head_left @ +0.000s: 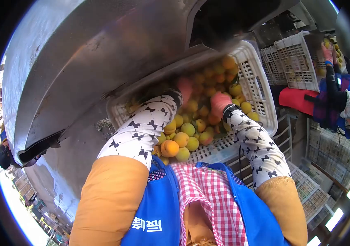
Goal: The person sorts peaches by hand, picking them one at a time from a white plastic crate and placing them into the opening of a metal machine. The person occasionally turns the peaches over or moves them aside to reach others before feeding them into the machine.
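Observation:
A white plastic crate (265, 98) in front of me holds many yellow, green and orange peaches (181, 139), some blushed red. My left hand (185, 88), in a pink glove, reaches into the far part of the pile; it is blurred and shaded, so its fingers do not show clearly. Over the right part of the pile is my right hand (220, 103), also gloved in pink, its fingers curled down around a reddish-orange peach (214, 119). Patterned white sleeves cover both forearms, and a dark band circles the right wrist.
A large metal machine housing (113, 45) curves over the crate's far left side. Metal rails (283, 137) stand at the right. Beyond them are other white crates (296, 61) and a co-worker's gloved hand (327, 53) near more fruit.

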`<act>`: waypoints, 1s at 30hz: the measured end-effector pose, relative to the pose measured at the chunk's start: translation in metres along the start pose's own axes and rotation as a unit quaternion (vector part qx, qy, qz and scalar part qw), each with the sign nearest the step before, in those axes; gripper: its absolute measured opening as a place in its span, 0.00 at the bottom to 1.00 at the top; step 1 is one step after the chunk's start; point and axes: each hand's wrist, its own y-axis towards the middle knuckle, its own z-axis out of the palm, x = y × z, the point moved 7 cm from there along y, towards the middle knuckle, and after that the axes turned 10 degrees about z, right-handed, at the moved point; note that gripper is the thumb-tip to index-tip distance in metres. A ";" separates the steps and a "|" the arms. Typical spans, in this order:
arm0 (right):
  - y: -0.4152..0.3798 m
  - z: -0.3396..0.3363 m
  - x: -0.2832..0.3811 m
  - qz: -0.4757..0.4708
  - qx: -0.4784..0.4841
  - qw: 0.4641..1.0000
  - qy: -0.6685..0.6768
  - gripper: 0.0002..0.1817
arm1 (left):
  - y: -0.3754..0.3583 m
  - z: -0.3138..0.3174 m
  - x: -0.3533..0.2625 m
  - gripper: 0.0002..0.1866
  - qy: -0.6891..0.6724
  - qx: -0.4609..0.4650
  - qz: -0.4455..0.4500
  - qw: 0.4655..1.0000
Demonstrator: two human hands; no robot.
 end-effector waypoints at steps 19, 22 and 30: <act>-0.166 -0.098 -0.067 -0.316 -0.161 0.407 0.841 0.44 | -0.140 -0.151 -0.014 0.35 -0.944 -0.244 0.089 0.202; -0.191 -0.114 -0.057 -0.329 -0.399 0.585 0.625 0.37 | -0.154 -0.163 -0.033 0.37 -0.947 -0.275 0.111 0.126; -0.201 -0.130 -0.042 -0.337 -0.071 0.460 0.819 0.42 | -0.169 -0.187 -0.019 0.38 -0.894 -0.356 0.182 0.200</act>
